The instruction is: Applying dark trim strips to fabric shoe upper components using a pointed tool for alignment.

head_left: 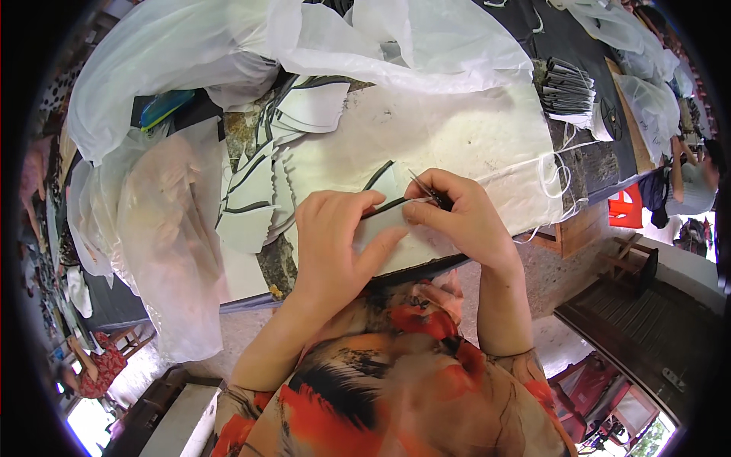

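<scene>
A white, sheet-like piece with a black edge strip [373, 231] lies between my hands on the pale work surface [457, 145]. My left hand [331, 236] is at its left end, thumb and fingers spread apart, fingertips touching the black strip. My right hand [464, 217] is closed round a small pair of pointed scissors [437, 196], their metal tips sticking out past the fingers. Its thumb and forefinger also pinch the right end of the piece. Just beyond my fingers lies another black-edged white piece [386, 177].
Several black-edged white pieces [247, 206] lie overlapping at left. Clear plastic bags [175, 228] cover the table's left and far sides. A bundle of dark-edged pieces [567, 90] and white cord [554, 174] sit at right. A red stool [626, 207] and other people are beyond the table.
</scene>
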`<act>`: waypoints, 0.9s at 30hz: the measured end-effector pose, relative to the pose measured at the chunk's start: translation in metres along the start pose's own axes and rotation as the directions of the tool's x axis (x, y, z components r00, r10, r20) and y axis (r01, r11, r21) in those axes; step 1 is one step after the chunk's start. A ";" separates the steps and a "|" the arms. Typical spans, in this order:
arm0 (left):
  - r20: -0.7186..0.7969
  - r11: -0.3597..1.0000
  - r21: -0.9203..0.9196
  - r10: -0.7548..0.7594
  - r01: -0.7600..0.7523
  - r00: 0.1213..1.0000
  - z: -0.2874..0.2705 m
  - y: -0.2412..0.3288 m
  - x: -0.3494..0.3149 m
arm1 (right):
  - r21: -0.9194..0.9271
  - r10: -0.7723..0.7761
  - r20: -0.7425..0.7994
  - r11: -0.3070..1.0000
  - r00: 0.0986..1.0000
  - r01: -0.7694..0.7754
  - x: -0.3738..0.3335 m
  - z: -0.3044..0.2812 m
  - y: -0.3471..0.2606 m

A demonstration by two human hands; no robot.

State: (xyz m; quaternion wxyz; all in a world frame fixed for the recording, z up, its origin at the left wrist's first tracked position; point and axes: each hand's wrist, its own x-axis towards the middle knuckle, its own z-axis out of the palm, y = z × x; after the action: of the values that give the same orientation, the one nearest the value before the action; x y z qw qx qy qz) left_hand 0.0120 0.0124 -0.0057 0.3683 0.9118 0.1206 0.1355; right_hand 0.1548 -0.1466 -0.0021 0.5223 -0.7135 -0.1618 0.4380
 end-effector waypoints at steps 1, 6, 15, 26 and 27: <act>0.018 1.000 -0.024 0.006 -0.006 1.000 -0.003 0.000 0.004 | -0.039 -0.035 0.024 0.999 0.999 0.036 -0.002 0.002 -0.003; 0.311 0.926 -0.249 -0.201 0.284 0.929 -0.018 -0.005 0.019 | -0.096 -0.053 0.094 0.993 0.994 0.062 -0.002 0.000 -0.005; 0.702 0.358 -0.512 -0.349 0.781 0.621 -0.051 -0.021 0.013 | -0.574 -0.450 0.278 0.630 0.849 0.523 -0.027 0.000 -0.003; 0.616 0.407 -0.615 -0.285 0.675 0.734 -0.034 -0.024 0.004 | -0.410 -0.252 0.161 0.862 0.954 0.297 -0.019 0.008 -0.010; 0.615 0.407 -0.617 -0.284 0.673 0.736 -0.033 -0.025 0.005 | -0.411 -0.253 0.162 0.861 0.954 0.299 -0.019 0.009 -0.009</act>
State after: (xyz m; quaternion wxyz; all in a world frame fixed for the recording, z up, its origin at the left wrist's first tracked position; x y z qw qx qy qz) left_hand 0.0023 0.0520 0.0003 0.7817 0.5647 0.2264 -0.1373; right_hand 0.1393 -0.1506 0.0140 0.3999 -0.7573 -0.3816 0.3478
